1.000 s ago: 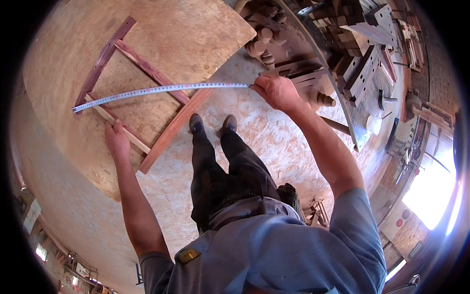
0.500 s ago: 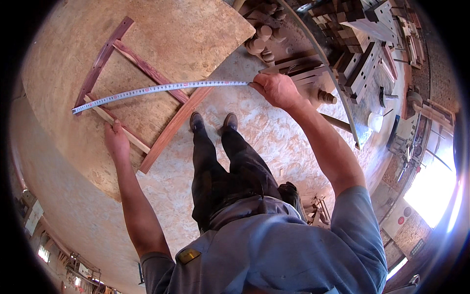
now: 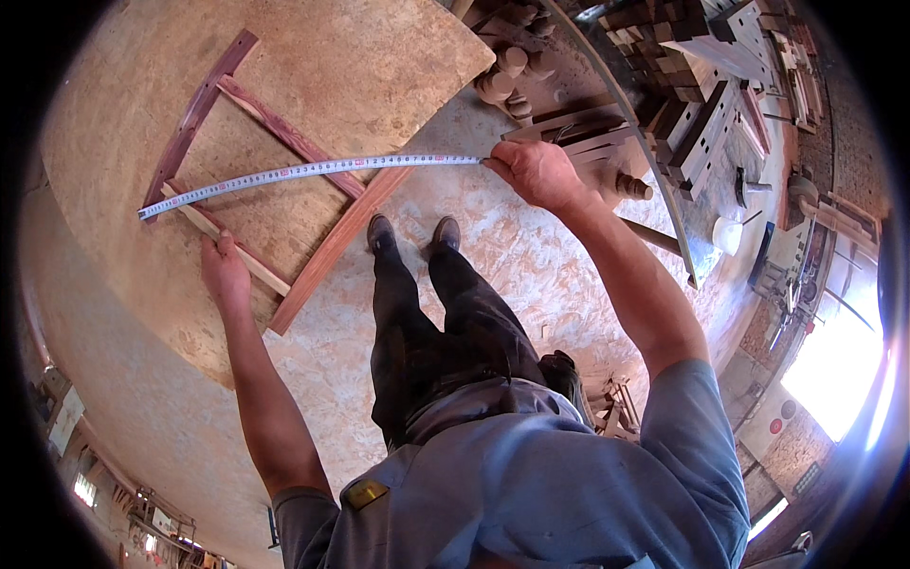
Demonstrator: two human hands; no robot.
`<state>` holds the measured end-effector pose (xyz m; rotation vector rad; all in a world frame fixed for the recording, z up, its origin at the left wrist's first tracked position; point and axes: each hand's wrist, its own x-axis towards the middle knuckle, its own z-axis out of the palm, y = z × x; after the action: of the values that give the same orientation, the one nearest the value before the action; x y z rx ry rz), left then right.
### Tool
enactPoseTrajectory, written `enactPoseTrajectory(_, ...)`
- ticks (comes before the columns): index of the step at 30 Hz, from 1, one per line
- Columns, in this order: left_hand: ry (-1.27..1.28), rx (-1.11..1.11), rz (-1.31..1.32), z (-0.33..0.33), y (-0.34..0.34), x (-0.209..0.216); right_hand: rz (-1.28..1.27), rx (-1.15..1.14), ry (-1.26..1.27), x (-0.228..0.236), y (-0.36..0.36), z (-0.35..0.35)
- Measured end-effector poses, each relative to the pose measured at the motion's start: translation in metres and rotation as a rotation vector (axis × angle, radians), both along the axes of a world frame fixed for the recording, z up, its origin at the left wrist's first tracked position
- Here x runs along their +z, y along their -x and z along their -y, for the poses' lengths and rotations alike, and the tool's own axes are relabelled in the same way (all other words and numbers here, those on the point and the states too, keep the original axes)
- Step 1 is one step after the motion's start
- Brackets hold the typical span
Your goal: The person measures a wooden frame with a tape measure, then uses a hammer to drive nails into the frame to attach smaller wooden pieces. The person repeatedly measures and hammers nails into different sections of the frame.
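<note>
A wooden frame (image 3: 327, 252) of two reddish long rails joined by two crosspieces lies at the edge of the board table. The white blade of a tape measure (image 3: 322, 169) stretches over it, from the far rail's lower left end, past the near rail's upper end, to my right hand (image 3: 537, 174). That hand is closed round the tape; whatever else sits inside the fist is hidden. My left hand (image 3: 227, 273) grips the lower crosspiece (image 3: 248, 258), thumb lying on top and the other fingers mostly out of sight.
The tan board table (image 3: 379, 66) fills the upper left, one corner pointing right. Turned wooden pieces (image 3: 498, 85) and planks lie beyond it. At right, slotted dark beams (image 3: 697, 133) are stacked near a white cup (image 3: 727, 235). My shoes (image 3: 381, 234) stand beside the frame.
</note>
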<state>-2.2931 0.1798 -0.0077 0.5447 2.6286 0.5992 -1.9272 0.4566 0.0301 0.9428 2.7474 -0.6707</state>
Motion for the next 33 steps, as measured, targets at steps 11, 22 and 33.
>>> enactPoseTrajectory(11,-0.092,-0.052,-0.095,-0.003,-0.008,0.013,0.009,0.002,0.042,0.01,-0.003,0.002)
enactPoseTrajectory(22,-0.488,-0.097,0.747,0.022,-0.206,0.055,-0.253,-0.461,1.268,0.029,0.037,0.164)
enactPoseTrajectory(33,-0.46,0.396,0.922,0.116,-0.166,0.064,-0.166,0.052,0.717,0.03,0.047,0.198)
